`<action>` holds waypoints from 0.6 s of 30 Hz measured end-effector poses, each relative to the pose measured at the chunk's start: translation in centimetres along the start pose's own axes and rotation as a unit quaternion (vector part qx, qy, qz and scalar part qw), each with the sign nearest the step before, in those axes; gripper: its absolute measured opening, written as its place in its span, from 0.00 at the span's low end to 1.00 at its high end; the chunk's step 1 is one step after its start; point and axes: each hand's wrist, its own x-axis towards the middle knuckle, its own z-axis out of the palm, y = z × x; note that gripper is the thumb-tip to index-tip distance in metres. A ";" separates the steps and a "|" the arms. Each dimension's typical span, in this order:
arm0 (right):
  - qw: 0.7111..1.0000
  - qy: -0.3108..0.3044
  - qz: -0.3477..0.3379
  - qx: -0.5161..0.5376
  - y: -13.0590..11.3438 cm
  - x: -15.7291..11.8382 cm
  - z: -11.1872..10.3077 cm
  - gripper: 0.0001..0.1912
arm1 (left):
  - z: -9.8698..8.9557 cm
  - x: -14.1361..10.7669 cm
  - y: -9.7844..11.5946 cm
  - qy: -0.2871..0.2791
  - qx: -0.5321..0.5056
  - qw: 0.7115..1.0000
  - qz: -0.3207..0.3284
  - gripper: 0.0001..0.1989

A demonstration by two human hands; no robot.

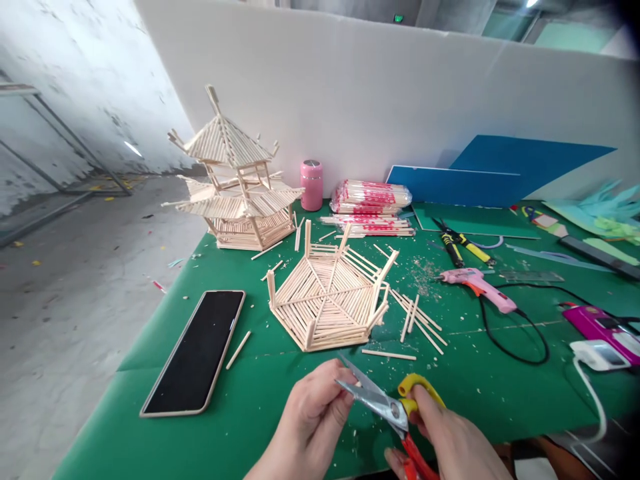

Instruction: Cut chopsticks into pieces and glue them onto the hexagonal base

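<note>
My right hand [443, 427] is closed on the handles of scissors [383, 403], one yellow and one red, with the blades apart and pointing left. Their tips reach the fingers of my left hand [320, 407], which is pinched on a small piece of wooden stick [358, 384], mostly hidden by the fingers. Just beyond both hands lies a hexagonal stick base [327, 297] with short upright posts at its corners. Loose sticks [420, 317] lie at its right, and one stick [389, 355] lies in front of it.
A stick pagoda [237, 180] stands back left, beside a pink cup [311, 187] and bagged sticks [370, 200]. A black phone [195, 353] lies left. At right are yellow-handled pliers [463, 245], a pink glue gun [480, 287] and its cable.
</note>
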 end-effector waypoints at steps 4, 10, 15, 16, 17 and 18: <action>0.999 -0.037 0.015 0.006 0.4 0.0 0.1 0.18 | 0.1 0.0 0.2 0.004 -0.010 1.000 -0.020 0.09; 0.995 -0.054 0.036 0.076 0.7 -0.3 0.8 0.16 | 0.3 0.1 0.5 -0.004 -0.030 0.998 -0.060 0.09; 0.962 -0.008 0.099 0.254 -0.6 0.3 0.4 0.08 | 0.7 -0.1 0.9 -0.032 -0.161 0.966 -0.201 0.10; 0.947 0.011 0.106 0.303 -0.9 0.4 0.2 0.08 | 0.9 -0.1 0.9 -0.031 -0.209 0.950 -0.231 0.10; 0.929 0.034 0.109 0.352 -1.2 0.7 0.1 0.08 | 1.2 -0.2 0.8 -0.028 -0.259 0.930 -0.260 0.11; 0.909 0.056 0.107 0.399 -1.4 0.9 -0.1 0.07 | 1.5 -0.3 0.7 -0.026 -0.307 0.907 -0.287 0.11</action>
